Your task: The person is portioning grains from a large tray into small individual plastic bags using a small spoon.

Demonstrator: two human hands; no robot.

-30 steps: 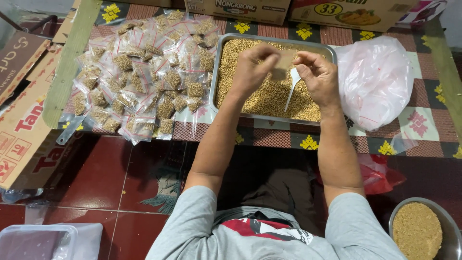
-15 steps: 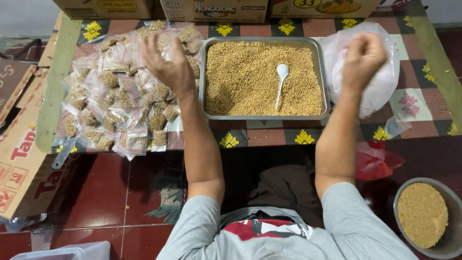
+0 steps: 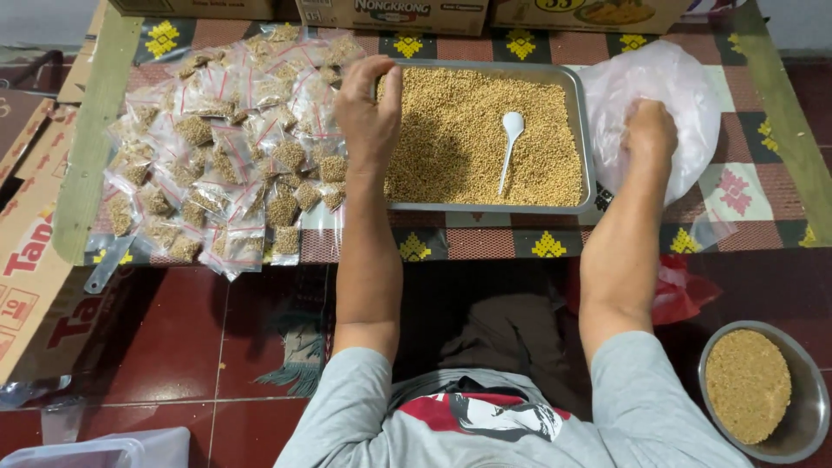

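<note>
My left hand hovers at the left rim of a metal tray filled with small tan grains, its fingers loosely curled with nothing seen in them. A white plastic spoon lies in the grains. Left of that hand lies a heap of several small clear packets filled with the same grains. My right hand is tucked into the folds of a white plastic bag to the right of the tray. Its fingertips are hidden.
Everything lies on a patterned mat over a red tiled floor. Cardboard boxes line the far edge and flattened cardboard lies at the left. A metal bowl of grains stands at the lower right, and a red bag lies near my right arm.
Both hands left the tray. The left went over the packet heap and has come back to the tray's left rim. The right moved to the white bag and dipped in.
</note>
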